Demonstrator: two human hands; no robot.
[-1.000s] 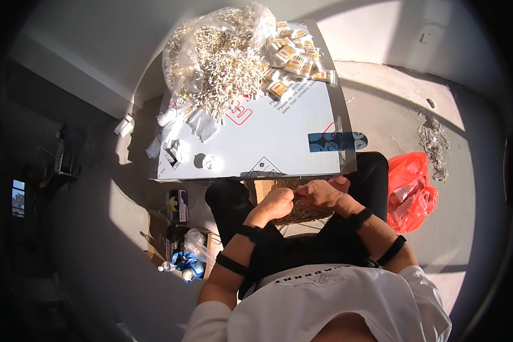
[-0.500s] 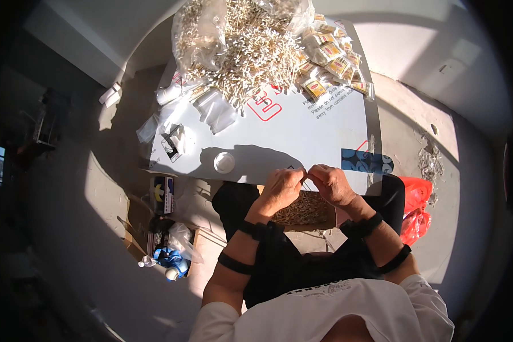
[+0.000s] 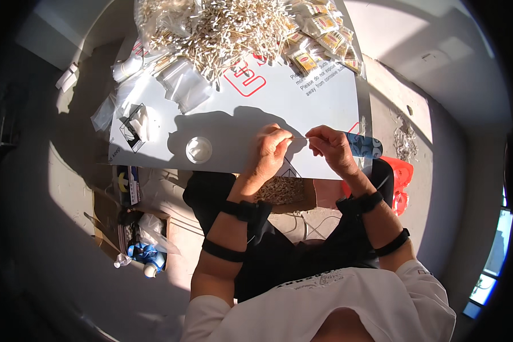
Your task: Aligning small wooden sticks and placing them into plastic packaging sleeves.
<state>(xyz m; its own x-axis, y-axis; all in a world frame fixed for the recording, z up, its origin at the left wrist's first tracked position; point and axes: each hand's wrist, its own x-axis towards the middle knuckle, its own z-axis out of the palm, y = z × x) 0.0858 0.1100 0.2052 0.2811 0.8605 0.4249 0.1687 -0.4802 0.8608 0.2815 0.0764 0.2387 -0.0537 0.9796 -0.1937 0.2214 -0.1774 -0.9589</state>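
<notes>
The left hand (image 3: 272, 149) and the right hand (image 3: 332, 147) are meeting just above the near edge of the white surface (image 3: 302, 105), each pinching one end of a thin stick (image 3: 300, 137) that looks like a cotton swab, though it is too small to be sure; the fingers of both hands are closing narrowly on it, and whether a clear bag is also being held between them cannot be told. Just beside the left hand a small round white lid or cup (image 3: 199, 149) is sitting on the surface. Further out, empty clear bags (image 3: 183, 91) are lying loose, and beyond them a large heap of swabs (image 3: 222, 25) is covering the far end, which suggests most of the sorting is remaining to be done. To the far right of the heap, a cluster of filled small packets (image 3: 325, 43) is piling up, so some share appears finished. In the person's lap a brown tray of swabs (image 3: 279, 191) is resting, and a red bag (image 3: 396, 176) is lying by the right forearm.
</notes>
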